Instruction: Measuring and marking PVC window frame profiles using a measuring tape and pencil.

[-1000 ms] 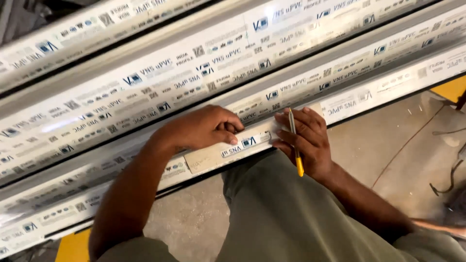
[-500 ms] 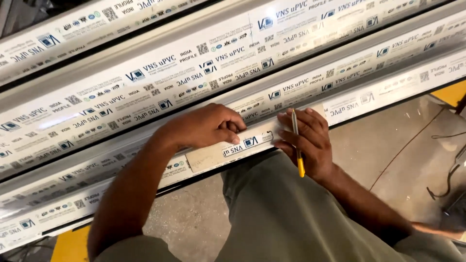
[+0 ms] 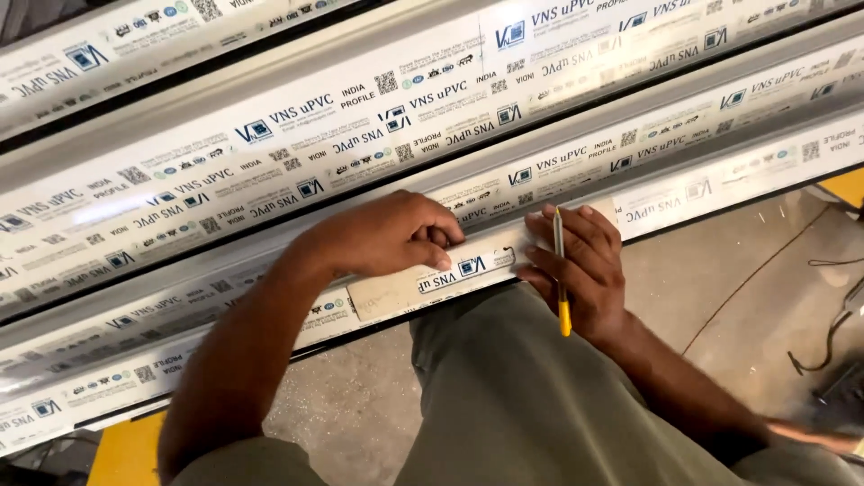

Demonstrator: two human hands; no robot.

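Left hand (image 3: 387,236), fingers curled, presses the white printed profile (image 3: 468,266) at centre frame; right hand (image 3: 576,270) fingers pinch a yellow pencil (image 3: 561,270).

Long white printed plastic profile (image 3: 684,193), lying slantwise; yellow-ended pencil (image 3: 560,270) upright across it.

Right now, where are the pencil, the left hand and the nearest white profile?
pencil (image 3: 560,270), head view, mid shaft.
left hand (image 3: 387,236), head view, back of hand.
profile (image 3: 702,191), head view, printed top face.
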